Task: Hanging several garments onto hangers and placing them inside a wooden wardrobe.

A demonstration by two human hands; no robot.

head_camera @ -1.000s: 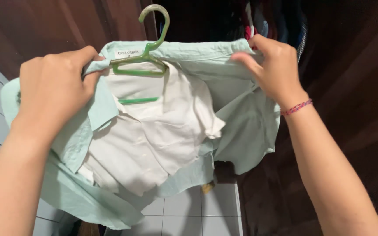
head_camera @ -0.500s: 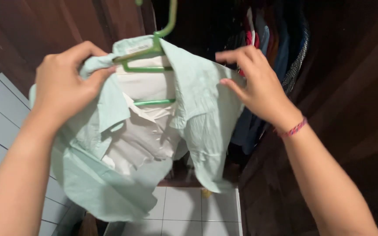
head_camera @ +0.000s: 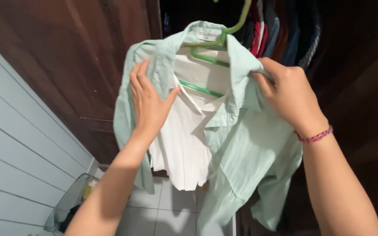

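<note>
My right hand (head_camera: 289, 94) is pinching the mint shirt's (head_camera: 246, 148) shoulder on the hanger (head_camera: 224, 39); left hand (head_camera: 149, 102) lies flat and open on its front.

Dark wooden wardrobe (head_camera: 88, 52), hung clothes (head_camera: 281, 35) inside; pale tiled floor (head_camera: 176, 214)

Green hanger (head_camera: 217, 52) carries a white shirt (head_camera: 182, 144) under a mint shirt (head_camera: 246, 144). Left hand (head_camera: 149, 102) lies flat, fingers spread, on the mint front left of the hanger. Right hand (head_camera: 287, 94) pinches the mint shoulder right of the hanger. Hung clothes (head_camera: 281, 30) behind the hanger; brown wardrobe door (head_camera: 79, 57) to its left.
</note>
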